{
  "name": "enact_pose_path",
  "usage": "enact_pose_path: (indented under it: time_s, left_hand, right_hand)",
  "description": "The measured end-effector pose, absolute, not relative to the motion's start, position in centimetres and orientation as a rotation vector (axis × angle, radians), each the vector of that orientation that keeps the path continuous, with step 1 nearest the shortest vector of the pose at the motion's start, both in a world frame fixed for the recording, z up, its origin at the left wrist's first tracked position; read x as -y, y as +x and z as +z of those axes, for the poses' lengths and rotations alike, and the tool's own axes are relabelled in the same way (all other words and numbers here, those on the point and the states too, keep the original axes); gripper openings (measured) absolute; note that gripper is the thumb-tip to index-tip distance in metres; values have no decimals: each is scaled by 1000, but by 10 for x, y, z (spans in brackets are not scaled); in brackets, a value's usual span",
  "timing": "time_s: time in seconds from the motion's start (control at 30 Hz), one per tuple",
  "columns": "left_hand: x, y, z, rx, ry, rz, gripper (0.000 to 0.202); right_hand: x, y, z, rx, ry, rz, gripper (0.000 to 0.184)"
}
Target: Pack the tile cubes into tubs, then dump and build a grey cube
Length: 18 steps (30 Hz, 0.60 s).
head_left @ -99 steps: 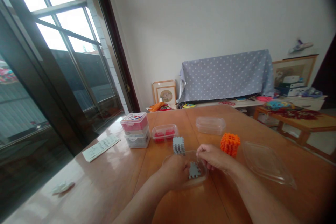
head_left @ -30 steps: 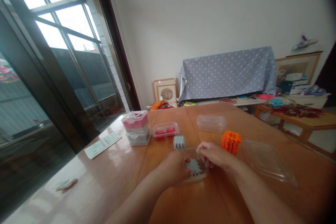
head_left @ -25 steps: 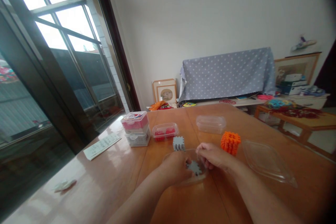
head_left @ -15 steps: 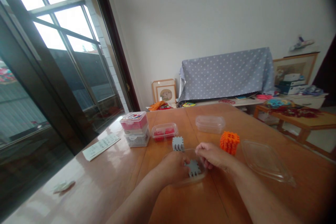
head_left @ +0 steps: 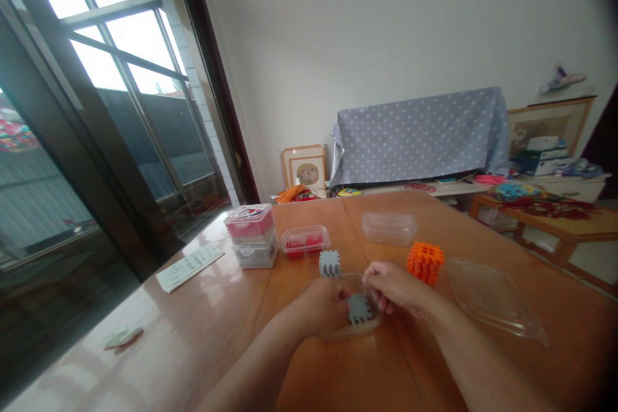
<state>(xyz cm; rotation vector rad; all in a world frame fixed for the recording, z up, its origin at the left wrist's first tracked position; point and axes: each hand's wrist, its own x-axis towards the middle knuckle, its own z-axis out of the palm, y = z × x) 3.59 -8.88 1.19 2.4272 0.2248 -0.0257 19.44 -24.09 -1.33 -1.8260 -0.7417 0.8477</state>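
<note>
In the middle of the wooden table lies a clear plastic container [head_left: 333,337] with grey notched pieces [head_left: 359,308] inside it. My left hand [head_left: 324,306] reaches over the container's left side, its fingers closed on the edge of the grey pieces. My right hand [head_left: 393,284] is at the container's right side, thumb and fingers pinched on its rim. Just behind the container stands a stack of grey notched pieces [head_left: 329,263]. Right of my right hand stands a stack of orange notched pieces [head_left: 425,262].
A clear lid [head_left: 497,299] lies at the right. Toward the back are a clear container [head_left: 389,228] and a container of red pieces [head_left: 304,244]. Two stacked boxes [head_left: 251,236], a paper booklet [head_left: 190,266] and a crumpled packet [head_left: 123,337] are on the left.
The view has shifted slightly, so everything appears a little to the right. Both hands keep nearly the same place at the container.
</note>
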Motion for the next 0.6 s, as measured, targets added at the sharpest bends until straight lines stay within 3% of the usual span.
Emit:
enact_pose_path:
  time_s: [0.37,0.6]
  left_hand:
    - [47,43,31,-331,2246,506,16]
    - [21,51,43,-218,2549,486,36]
  right_hand:
    - [239,193,-15,730,-1821,854,7]
    - [240,196,-19,741,-1826,876,15]
